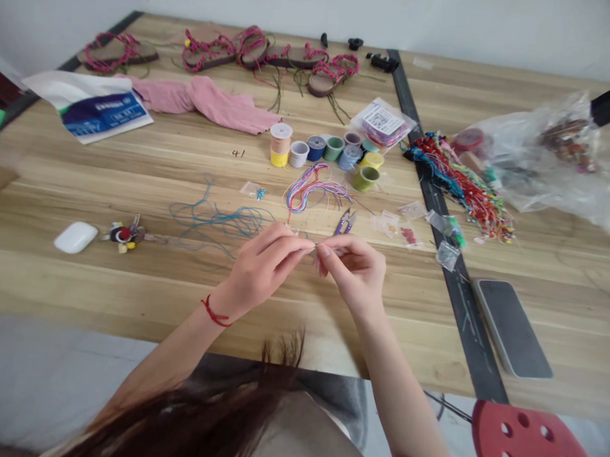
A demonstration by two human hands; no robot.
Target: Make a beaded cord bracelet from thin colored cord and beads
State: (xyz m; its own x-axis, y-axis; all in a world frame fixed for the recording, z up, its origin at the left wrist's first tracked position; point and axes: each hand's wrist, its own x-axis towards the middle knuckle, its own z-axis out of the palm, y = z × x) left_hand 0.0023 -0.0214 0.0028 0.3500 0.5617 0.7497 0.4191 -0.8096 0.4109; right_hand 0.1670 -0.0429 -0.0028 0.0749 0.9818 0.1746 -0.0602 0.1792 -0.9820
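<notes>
My left hand (266,264), with a red string around its wrist, and my right hand (353,270) meet above the wooden table (133,282). Their fingertips pinch a fine pale strand (316,245), too thin to tell whether it is thread or wire. Just beyond my right hand lie small purple-handled snips (345,222). A tangle of pink and blue threads (311,189) rests farther forward, and loose teal cord (220,219) lies to the left of my left hand. Several thread spools (328,149) stand behind them.
Braided pink sandals (221,52) line the far edge behind a pink cloth (204,102). Small bead bags (410,219) and a bundle of coloured cords (457,180) lie right, near a black phone (511,328). An earbud case (75,237) and keys (122,234) lie left.
</notes>
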